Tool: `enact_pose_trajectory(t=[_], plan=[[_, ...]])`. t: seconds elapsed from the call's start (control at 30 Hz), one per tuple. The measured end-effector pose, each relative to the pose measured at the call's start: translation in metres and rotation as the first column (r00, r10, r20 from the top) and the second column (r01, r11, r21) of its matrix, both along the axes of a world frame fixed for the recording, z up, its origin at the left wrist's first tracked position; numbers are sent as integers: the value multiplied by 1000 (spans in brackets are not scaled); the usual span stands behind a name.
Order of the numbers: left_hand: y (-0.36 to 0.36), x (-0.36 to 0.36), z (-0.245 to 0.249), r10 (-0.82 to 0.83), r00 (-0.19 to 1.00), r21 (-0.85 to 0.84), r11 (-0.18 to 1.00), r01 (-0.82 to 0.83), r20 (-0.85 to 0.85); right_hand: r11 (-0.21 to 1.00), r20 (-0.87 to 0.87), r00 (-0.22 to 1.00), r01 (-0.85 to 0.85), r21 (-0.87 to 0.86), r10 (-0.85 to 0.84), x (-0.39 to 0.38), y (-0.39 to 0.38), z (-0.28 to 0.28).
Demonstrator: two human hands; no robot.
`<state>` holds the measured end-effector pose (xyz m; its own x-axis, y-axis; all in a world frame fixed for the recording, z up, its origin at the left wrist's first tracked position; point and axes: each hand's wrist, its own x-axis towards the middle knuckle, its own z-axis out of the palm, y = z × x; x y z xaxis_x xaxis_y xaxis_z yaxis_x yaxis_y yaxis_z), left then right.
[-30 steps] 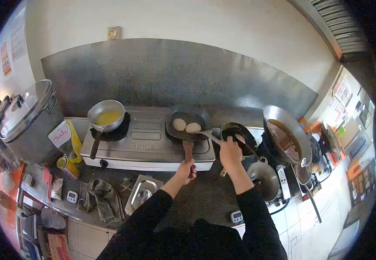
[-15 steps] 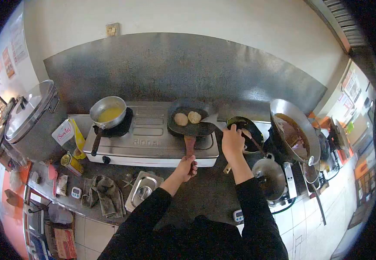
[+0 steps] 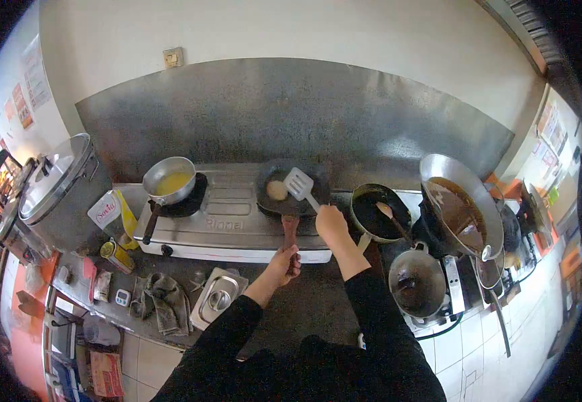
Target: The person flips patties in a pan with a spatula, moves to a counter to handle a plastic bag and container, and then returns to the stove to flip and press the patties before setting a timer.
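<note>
Black pan (image 3: 271,171) holds a patty (image 3: 277,191), the saucepan (image 3: 182,167) yellow liquid (image 3: 173,183).

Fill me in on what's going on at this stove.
The person's left hand holds the brown handle of a frying pan on the Rinnai stove, while the right hand holds a slotted spatula at the pan. One round patty shows beside the blade. To the left, a saucepan of yellow liquid sits on the other burner.

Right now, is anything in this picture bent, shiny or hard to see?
Head view: wide-angle distortion seems to bow the top edge of the metal backsplash; picture corners are black; soft glare marks the backsplash's right side; the frying pan under the spatula looks dark.
</note>
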<state>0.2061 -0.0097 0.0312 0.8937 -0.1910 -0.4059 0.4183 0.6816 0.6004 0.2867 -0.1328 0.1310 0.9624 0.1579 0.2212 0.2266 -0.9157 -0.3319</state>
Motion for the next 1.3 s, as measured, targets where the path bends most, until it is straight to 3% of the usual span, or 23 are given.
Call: enact_pose_trajectory(t=[0.07, 0.17, 0.3, 0.4, 0.43, 0.53, 0.73, 0.8, 0.93, 1.07, 1.13, 1.3], plan=[[1, 1, -3, -15, 1000, -20, 1000, 15, 17, 1000, -42, 999, 25, -1, -25, -4, -5, 7], [1, 4, -11, -22, 1000, -18, 1000, 22, 11, 991, -74, 995, -68, -119, 59, 8, -24, 3], [-2, 3, -5, 2, 999, -10, 1000, -2, -44, 997, 98, 995, 37, -71, -30, 7, -34, 20], [-4, 0, -3, 8, 1000, -17, 1000, -8, -11, 993, 121, 988, 107, -53, -100, 18, -35, 26], [-4, 0, -2, 7, 1000, 9, 1000, -7, -26, 978, 156, 981, 136, -159, -111, 26, -34, 18], [-3, 1, 2, -5, 999, 46, 999, 7, -43, 967, 142, 984, 135, -218, -105, 40, -35, -4], [-2, 0, 3, 6, 1000, 39, 999, -5, -26, 967, 95, 995, 63, -246, -40, 17, -32, 6], [-5, 0, 3, 25, 997, 78, 997, -20, -68, 972, 144, 990, 36, -233, -2, 7, -34, 18], [-5, 0, -2, 11, 1000, 8, 1000, -11, 11, 987, 205, 979, 14, -162, 20, -19, -26, 47], [-5, 2, -4, -4, 1000, -14, 1000, 4, -4, 982, 172, 974, -123, -140, 147, -25, -2, 28], [-4, 2, -4, -10, 1000, -28, 1000, 10, -6, 981, 26, 984, -172, -93, 175, -33, 13, 24], [3, 4, -9, -34, 999, -44, 998, 33, -9, 982, 22, 986, -161, -93, 164, -27, 19, 15]])
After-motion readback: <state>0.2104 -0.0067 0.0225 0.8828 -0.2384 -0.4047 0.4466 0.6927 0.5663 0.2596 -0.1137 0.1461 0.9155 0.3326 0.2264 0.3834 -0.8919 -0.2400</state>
